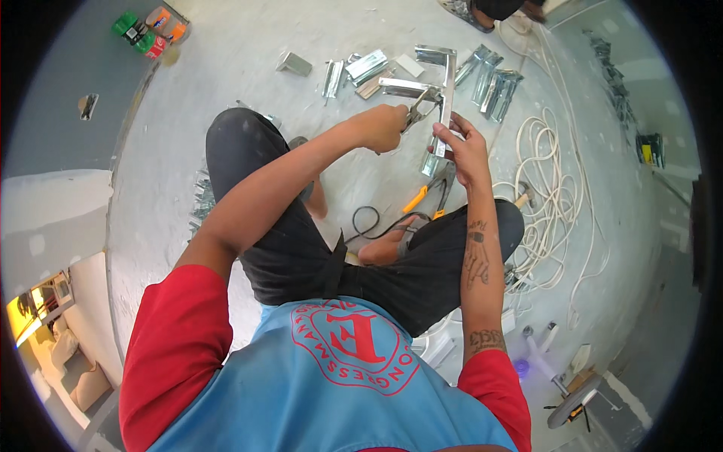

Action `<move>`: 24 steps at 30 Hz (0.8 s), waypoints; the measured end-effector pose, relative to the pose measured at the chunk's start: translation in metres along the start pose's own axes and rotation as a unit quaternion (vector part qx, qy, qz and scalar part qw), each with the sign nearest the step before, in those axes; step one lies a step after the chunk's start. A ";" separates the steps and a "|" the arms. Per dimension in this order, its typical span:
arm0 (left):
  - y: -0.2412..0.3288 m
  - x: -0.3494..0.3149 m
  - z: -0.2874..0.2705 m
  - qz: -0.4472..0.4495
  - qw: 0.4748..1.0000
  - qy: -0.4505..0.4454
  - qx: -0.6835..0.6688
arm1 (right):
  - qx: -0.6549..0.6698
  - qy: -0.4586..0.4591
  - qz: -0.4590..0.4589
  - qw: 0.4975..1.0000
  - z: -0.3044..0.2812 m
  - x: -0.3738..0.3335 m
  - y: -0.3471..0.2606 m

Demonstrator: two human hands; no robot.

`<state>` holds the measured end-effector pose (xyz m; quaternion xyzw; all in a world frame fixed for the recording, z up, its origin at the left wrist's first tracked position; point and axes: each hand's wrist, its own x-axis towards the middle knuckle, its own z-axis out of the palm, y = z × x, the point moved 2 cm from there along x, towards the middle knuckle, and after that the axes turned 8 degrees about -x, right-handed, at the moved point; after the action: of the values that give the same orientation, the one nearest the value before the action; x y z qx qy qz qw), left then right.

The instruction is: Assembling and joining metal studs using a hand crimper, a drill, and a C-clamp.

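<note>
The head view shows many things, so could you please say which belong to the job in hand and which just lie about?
Seemingly in the job:
pliers in the left hand
metal channel in the right hand
loose metal pieces, probably
orange-handled tool, perhaps

Apparently just lying about:
tangled white cord
containers by the wall

Red lettering (pixel 352 337) on blue shirt (pixel 263 392); dark tattooed letters (pixel 486 340) on right forearm (pixel 478 301).

Metal frame (pixel 449 79): in right hand (pixel 465 149), before the person. Pliers (pixel 416 111): in left hand (pixel 382 128), against frame. Loose metal pieces (pixel 367 66): on floor (pixel 248 45), beyond hands. Hand tool (pixel 415 200): on floor, left of right knee (pixel 503 222). Cable (pixel 548 226): on floor, right of same knee. Bottles (pixel 131 29): far left, by wall (pixel 45 113).
</note>
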<state>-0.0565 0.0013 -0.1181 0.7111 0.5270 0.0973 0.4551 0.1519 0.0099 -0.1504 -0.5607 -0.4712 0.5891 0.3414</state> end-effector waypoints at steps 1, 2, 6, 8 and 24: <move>0.000 0.000 0.000 0.004 1.000 0.003 0.000 | 0.000 -0.004 -0.006 1.000 0.002 0.000 0.000; -0.001 0.000 0.000 0.001 1.000 0.009 0.007 | 0.001 -0.007 -0.011 1.000 0.004 0.000 0.000; -0.002 0.001 0.000 -0.005 1.000 0.017 0.018 | -0.023 0.001 -0.020 1.000 0.007 -0.002 0.001; -0.003 0.002 0.000 -0.003 0.999 0.018 0.029 | -0.064 0.017 -0.049 0.997 0.007 -0.002 0.002; 0.005 0.000 -0.006 -0.010 0.999 -0.002 0.039 | -0.140 0.017 -0.057 0.988 0.011 0.003 0.012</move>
<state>-0.0575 0.0042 -0.1109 0.7232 0.5367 0.0712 0.4288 0.1426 0.0071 -0.1632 -0.5852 -0.5744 0.4868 0.3010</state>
